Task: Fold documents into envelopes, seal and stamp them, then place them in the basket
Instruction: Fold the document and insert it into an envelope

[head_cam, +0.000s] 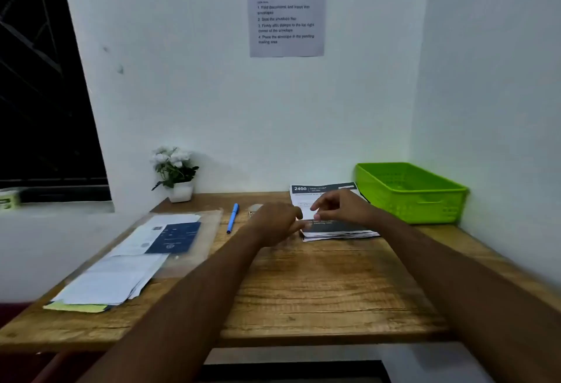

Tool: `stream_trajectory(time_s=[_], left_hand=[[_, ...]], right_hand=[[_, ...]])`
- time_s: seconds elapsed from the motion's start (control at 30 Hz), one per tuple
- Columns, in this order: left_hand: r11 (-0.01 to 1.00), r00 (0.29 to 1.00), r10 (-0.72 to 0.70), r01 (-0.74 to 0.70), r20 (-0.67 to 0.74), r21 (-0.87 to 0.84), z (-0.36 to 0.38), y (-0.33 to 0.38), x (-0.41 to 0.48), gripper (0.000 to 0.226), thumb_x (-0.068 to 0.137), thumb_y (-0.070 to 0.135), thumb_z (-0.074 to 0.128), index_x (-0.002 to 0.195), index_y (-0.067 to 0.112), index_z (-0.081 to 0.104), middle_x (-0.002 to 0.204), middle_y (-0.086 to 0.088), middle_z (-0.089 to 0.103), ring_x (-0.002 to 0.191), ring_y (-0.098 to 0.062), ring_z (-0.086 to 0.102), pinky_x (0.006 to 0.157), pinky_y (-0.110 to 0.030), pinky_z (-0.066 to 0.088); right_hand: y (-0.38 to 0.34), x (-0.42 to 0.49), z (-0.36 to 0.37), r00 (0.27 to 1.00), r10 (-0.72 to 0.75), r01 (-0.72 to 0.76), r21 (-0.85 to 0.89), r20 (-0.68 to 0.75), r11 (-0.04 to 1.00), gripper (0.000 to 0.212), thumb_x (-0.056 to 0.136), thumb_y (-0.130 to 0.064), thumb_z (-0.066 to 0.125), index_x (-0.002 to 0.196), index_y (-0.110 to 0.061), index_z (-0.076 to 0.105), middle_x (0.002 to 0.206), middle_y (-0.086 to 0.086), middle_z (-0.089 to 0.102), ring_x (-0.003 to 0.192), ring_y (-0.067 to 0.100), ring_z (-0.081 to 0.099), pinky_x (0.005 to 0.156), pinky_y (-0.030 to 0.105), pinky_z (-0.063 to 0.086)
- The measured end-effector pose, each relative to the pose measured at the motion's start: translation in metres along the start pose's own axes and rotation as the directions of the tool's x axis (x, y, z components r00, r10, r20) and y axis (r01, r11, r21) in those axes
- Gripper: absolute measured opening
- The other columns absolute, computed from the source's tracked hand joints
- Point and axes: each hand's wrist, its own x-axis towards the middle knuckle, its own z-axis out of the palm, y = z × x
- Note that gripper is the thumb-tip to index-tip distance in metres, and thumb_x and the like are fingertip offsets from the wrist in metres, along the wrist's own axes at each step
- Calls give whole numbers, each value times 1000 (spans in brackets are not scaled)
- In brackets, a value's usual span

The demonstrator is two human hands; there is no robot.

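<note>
A stack of printed documents [326,194] with dark header bands lies at the back right of the wooden desk [303,291]. My left hand [277,223] reaches in from the left, its fingertips at the stack's left edge. My right hand [340,205] hovers over the top sheet with loosely bent fingers, thumb and forefinger apart just above the paper. Neither hand grips anything. The green plastic basket [409,197] stands right of the stack against the wall. Envelopes and papers [121,276] lie under a clear sleeve on the left.
A blue pen [232,218] lies between the envelope pile and the documents, with a small blurred object [255,208] beside it. A potted white flower [176,173] stands at the back left. An instruction sheet [287,6] hangs on the wall. Walls close off the back and right.
</note>
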Motion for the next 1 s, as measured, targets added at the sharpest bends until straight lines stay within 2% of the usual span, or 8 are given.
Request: stream_trajectory(time_s=[0.07, 0.17, 0.27, 0.37, 0.57, 0.7, 0.87, 1.0], left_hand=[[998, 999, 13, -10, 50, -63, 4, -2, 3, 43, 92, 52, 50, 110, 16, 66, 108, -3, 68, 98, -20, 60, 77, -33, 45], [992, 996, 41, -32, 80, -118, 13, -8, 7, 39, 89, 50, 56, 106, 16, 66, 104, -1, 68, 94, -18, 60, 76, -32, 45], [984, 997, 73, -68, 28, -163, 18, -9, 7, 34, 90, 48, 56, 102, 19, 68, 99, 2, 68, 90, -14, 59, 77, -34, 48], [961, 999, 41, -37, 8, -274, 23, -14, 5, 29, 88, 47, 59, 101, 22, 69, 98, 6, 68, 88, -8, 59, 77, -32, 50], [852, 999, -47, 38, -4, -522, 25, -22, 1, 21, 86, 41, 65, 99, 25, 71, 97, 12, 68, 88, 0, 59, 71, -22, 48], [830, 998, -64, 52, -1, -556, 27, -22, 0, 19, 85, 40, 66, 98, 27, 70, 98, 13, 68, 87, 2, 58, 67, -16, 45], [841, 997, -67, 39, -33, -540, 23, -20, 1, 19, 86, 23, 70, 105, 21, 69, 104, 10, 67, 85, 2, 59, 68, -11, 44], [844, 998, -58, 28, -39, -536, 22, -18, -3, 20, 84, 15, 71, 104, 19, 71, 100, 9, 69, 77, 8, 58, 64, -4, 41]], right_hand=[[2, -2, 1, 999, 6, -4, -31, 49, 1000, 15, 77, -19, 83, 90, -23, 75, 76, 1, 70, 71, 8, 60, 72, 27, 45], [6, -5, 1, 998, -7, 10, -56, 61, 998, 18, 75, -19, 85, 90, -22, 75, 82, 4, 73, 72, 4, 61, 71, 21, 47], [11, -10, 1, 991, -11, 27, -117, 137, 993, 21, 71, -25, 87, 90, -24, 77, 85, -5, 75, 74, 1, 62, 70, 15, 47], [20, -12, -2, 988, -3, 26, -150, 152, 988, 24, 71, -28, 87, 93, -26, 79, 85, -16, 74, 80, 3, 65, 71, 12, 46], [31, -17, -17, 992, -18, 41, -182, 124, 982, 29, 70, -28, 88, 97, -28, 79, 87, -18, 73, 82, 4, 66, 69, 8, 42], [35, -17, -23, 990, 11, 20, -213, 143, 977, 33, 70, -33, 88, 101, -32, 77, 94, -19, 73, 85, 2, 66, 70, 8, 42], [36, -21, -31, 991, 68, -39, -241, 115, 970, 33, 67, -41, 87, 98, -35, 77, 96, -16, 73, 87, -1, 64, 75, 18, 47], [34, -24, -32, 994, 27, -4, -217, 103, 976, 24, 71, -35, 86, 93, -34, 78, 92, -14, 74, 83, 8, 65, 73, 22, 48]])
